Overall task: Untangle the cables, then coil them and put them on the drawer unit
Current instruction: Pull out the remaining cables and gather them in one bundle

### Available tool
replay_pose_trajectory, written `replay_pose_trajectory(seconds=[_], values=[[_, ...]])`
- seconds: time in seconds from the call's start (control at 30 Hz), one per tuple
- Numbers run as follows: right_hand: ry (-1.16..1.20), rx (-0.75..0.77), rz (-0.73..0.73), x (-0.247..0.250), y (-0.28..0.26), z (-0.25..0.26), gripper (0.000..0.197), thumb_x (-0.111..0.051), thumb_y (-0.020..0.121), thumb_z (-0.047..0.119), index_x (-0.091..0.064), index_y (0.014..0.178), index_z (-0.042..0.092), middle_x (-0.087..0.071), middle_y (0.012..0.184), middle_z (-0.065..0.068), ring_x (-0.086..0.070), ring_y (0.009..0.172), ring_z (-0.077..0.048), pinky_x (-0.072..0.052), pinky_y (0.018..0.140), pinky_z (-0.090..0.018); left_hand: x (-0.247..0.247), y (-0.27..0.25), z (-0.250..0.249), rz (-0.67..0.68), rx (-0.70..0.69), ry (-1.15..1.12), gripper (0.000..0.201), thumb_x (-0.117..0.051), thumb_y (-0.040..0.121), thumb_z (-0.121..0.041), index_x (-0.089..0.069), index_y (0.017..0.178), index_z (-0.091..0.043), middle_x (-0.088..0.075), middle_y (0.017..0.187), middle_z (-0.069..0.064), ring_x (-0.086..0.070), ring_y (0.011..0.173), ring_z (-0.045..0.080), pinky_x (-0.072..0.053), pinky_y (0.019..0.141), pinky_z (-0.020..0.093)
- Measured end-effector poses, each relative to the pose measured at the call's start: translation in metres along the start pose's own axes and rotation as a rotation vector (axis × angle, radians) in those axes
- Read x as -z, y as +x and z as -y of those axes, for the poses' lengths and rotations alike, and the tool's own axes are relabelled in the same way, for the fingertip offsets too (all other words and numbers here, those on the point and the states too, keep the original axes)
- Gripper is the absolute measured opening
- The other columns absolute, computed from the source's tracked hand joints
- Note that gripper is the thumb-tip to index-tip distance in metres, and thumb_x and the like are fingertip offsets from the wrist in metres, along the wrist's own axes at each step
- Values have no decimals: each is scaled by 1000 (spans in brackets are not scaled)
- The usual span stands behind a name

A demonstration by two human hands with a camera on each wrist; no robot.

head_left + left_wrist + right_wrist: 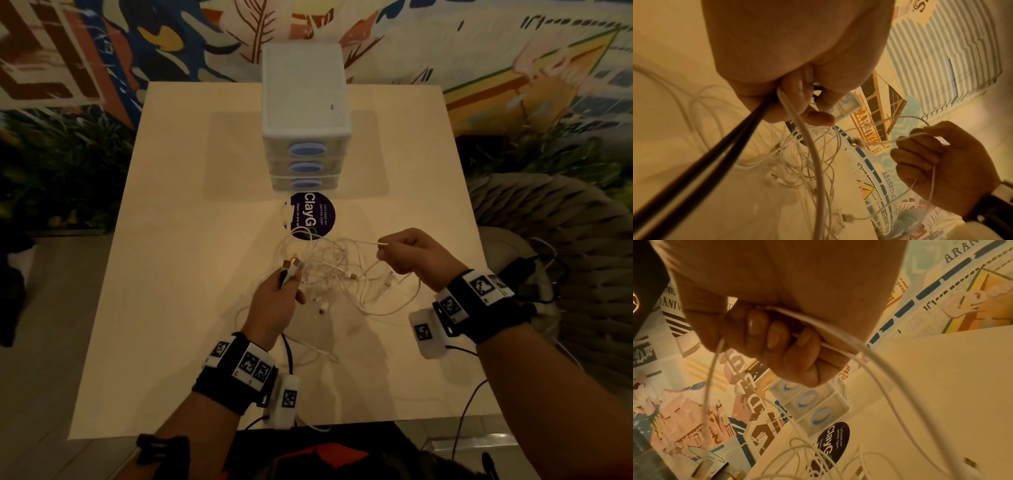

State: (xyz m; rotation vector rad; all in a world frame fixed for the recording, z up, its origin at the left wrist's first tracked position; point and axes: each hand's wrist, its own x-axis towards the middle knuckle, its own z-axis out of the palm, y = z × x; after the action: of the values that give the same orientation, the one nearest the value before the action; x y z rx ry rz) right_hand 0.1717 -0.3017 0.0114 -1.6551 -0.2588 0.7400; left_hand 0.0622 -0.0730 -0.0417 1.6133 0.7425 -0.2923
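Pinching cable plugs (290, 268) in my left hand (274, 305), I am gripping a white strand (363, 242) in my right hand (416, 255) above the tangle (329, 270).

A loose tangle of thin white cables (329, 270) lies on the table, some strands lifted clear of the surface. Beyond it, well apart, stands the white drawer unit (303, 113), three blue-handled drawers closed.

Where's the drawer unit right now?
Head view: the drawer unit stands at the table's far centre, just behind the round sticker, beyond the cable tangle.
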Motion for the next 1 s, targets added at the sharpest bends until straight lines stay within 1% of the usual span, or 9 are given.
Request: replay_pose_trajectory(seconds=[0.27,0.37,0.43,0.5,0.63,0.73,0.8,0.9,1.0], values=[[-39,110,-134,4,0,15,37,-59,88,40,-44,58,24,-29,59,2,-27,50,-10,-26,50,-21,1,-3,6,-91,-18,68,29,-50,104,-41,-69,84,-34,-73,67,3,-45,51,12,-37,63,32],[-303,189,-83,6,-7,19,40,-56,97,37,-64,65,15,-50,63,8,-46,57,-7,-37,62,-22,2,-3,8,-141,-33,56,28,-51,103,-41,-70,89,-25,-67,64,1,-48,54,15,-40,66,34],[-553,200,-55,2,-12,18,31,-58,101,34,-76,80,22,-55,69,10,-53,66,-6,-43,71,-28,1,-4,9,-172,-42,-6,25,-53,102,-42,-67,90,-25,-58,67,-4,-46,58,15,-39,69,36],[-665,197,-96,-3,-14,17,26,-57,102,37,-77,86,29,-57,71,10,-54,67,-5,-46,71,-32,-2,-9,8,-154,-59,-59,25,-53,102,-44,-65,87,-27,-53,62,-12,-43,58,11,-37,64,34],[-549,259,-271,-4,-21,25,35,-50,106,32,-67,79,19,-52,59,15,-48,56,-5,-38,63,-27,-11,-24,2,-52,-202,-64,23,-58,101,-41,-61,89,-21,-50,56,-17,-41,54,5,-36,56,31],[-458,293,-272,-3,-30,44,37,-46,108,26,-65,79,12,-52,57,17,-47,53,-5,-35,59,-18,-15,-32,-4,-45,-349,-71,20,-69,96,-30,-57,95,-13,-52,65,-12,-45,58,5,-43,60,23],[-389,312,-238,-5,-33,55,40,-44,109,29,-61,77,12,-48,55,11,-43,51,-7,-36,57,-24,-16,-37,-12,-52,-382,-87,17,-72,94,-20,-60,105,-15,-60,73,-13,-51,60,0,-46,61,14],[-273,355,-194,-10,-36,72,41,-43,106,32,-56,73,11,-44,61,-3,-39,53,-16,-34,55,-31,-15,-38,-20,-20,-385,-139,37,-73,93,-15,-60,127,-22,-69,94,-27,-63,86,-14,-49,77,7],[-315,420,-98,-17,-43,86,38,-47,105,25,-57,69,14,-50,65,-2,-44,58,-13,-36,62,-28,-15,-39,-28,84,-413,-118,54,-75,91,-16,-55,141,-26,-66,120,-26,-62,112,-11,-49,93,11]])
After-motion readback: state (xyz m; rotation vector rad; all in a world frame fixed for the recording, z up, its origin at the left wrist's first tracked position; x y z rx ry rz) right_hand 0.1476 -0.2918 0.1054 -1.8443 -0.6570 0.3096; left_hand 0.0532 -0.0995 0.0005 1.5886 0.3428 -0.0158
